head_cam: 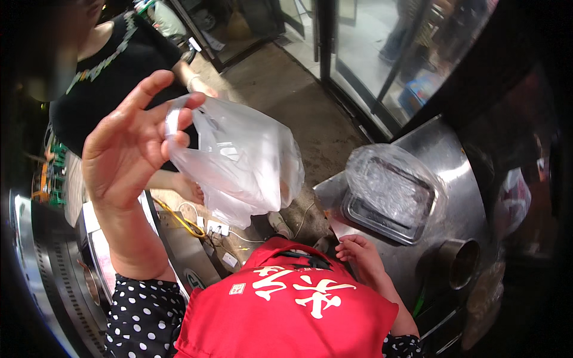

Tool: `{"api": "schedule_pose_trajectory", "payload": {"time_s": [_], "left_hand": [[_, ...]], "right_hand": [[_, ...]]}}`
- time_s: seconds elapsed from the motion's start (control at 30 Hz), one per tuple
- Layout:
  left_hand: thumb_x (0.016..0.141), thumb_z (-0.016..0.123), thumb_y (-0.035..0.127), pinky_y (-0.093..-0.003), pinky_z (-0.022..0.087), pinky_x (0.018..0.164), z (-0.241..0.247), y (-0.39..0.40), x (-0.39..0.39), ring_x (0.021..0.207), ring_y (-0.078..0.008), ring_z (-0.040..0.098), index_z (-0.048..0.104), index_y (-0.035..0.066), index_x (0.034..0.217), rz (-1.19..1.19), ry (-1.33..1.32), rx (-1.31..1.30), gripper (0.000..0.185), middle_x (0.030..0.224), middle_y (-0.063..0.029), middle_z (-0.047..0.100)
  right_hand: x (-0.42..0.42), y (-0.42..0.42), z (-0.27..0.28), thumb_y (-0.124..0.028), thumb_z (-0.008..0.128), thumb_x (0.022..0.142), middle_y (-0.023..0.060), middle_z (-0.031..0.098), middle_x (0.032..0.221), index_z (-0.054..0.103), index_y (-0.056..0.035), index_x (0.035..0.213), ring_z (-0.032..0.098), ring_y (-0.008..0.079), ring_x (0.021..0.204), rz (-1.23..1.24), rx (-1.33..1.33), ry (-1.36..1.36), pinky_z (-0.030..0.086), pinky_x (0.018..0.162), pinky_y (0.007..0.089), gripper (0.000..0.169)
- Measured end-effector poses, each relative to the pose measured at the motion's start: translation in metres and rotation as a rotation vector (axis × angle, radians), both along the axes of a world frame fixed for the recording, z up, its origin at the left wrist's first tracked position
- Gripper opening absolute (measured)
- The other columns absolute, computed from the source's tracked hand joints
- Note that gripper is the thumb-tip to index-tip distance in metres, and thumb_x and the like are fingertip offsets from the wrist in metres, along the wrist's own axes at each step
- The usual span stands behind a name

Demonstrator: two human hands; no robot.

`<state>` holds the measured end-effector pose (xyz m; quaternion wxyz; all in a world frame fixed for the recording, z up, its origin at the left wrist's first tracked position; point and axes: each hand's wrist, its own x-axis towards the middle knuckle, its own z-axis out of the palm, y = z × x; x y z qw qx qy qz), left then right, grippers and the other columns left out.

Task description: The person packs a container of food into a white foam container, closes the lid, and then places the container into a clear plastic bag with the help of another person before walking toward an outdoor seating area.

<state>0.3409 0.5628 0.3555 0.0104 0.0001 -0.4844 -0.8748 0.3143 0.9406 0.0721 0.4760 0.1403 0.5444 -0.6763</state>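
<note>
A translucent white plastic bag hangs from the fingers of my left hand, raised at the upper left with the handle looped over the fingertips. Something is inside the bag, but the plastic blurs what it is. Low beside the steel table's near left edge is my right hand, fingers loosely curled and holding nothing that I can see. A rectangular metal tray lies on that table, partly covered by crumpled clear plastic.
Facing me at upper left stands a person in a black top. On the steel table is a metal cup. A power strip and yellow cable lie left of centre. Glass doors stand beyond.
</note>
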Motion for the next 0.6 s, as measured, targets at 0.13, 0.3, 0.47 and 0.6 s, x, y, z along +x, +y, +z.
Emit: {"api": "schedule_pose_trajectory", "payload": {"time_s": [0.13, 0.3, 0.47, 0.6], "left_hand": [[0.089, 0.052, 0.017, -0.0403, 0.043, 0.092, -0.018, -0.031, 0.014, 0.107, -0.0334, 0.054, 0.031, -0.003, 0.136, 0.064, -0.017, -0.012, 0.055, 0.131, -0.0379, 0.035], [0.090, 0.048, 0.018, -0.0361, 0.046, 0.089, -0.047, -0.069, 0.039, 0.105, -0.0308, 0.056, 0.035, -0.004, 0.132, 0.185, -0.047, -0.030, 0.050, 0.127, -0.0362, 0.041], [0.086, 0.056, 0.013, -0.0352, 0.049, 0.086, -0.076, -0.108, 0.056, 0.102, -0.0277, 0.058, 0.043, -0.002, 0.125, 0.292, -0.186, 0.067, 0.044, 0.122, -0.0301, 0.048], [0.086, 0.057, 0.012, -0.0348, 0.050, 0.088, -0.094, -0.135, 0.069, 0.100, -0.0276, 0.062, 0.050, -0.001, 0.116, 0.405, -0.300, 0.130, 0.033, 0.112, -0.0234, 0.058]], "right_hand": [[-0.029, -0.056, 0.010, -0.012, 0.055, 0.091, 0.0068, 0.064, 0.087, 0.058, 0.0001, 0.105, 0.060, 0.0108, 0.073, 0.150, 0.012, 0.169, 0.046, 0.065, 0.0210, 0.019], [-0.056, -0.136, 0.014, -0.010, 0.055, 0.090, 0.0074, 0.064, 0.086, 0.059, 0.0006, 0.102, 0.060, 0.0109, 0.071, 0.284, -0.009, 0.285, 0.047, 0.067, 0.0225, 0.017], [-0.073, -0.201, 0.001, -0.009, 0.055, 0.089, 0.0078, 0.065, 0.086, 0.059, 0.0005, 0.103, 0.061, 0.0109, 0.069, 0.410, 0.066, 0.281, 0.048, 0.064, 0.0226, 0.017], [-0.078, -0.248, -0.006, -0.009, 0.055, 0.089, 0.0081, 0.065, 0.085, 0.059, 0.0003, 0.103, 0.062, 0.0117, 0.070, 0.496, 0.110, 0.218, 0.049, 0.064, 0.0232, 0.017]]}}
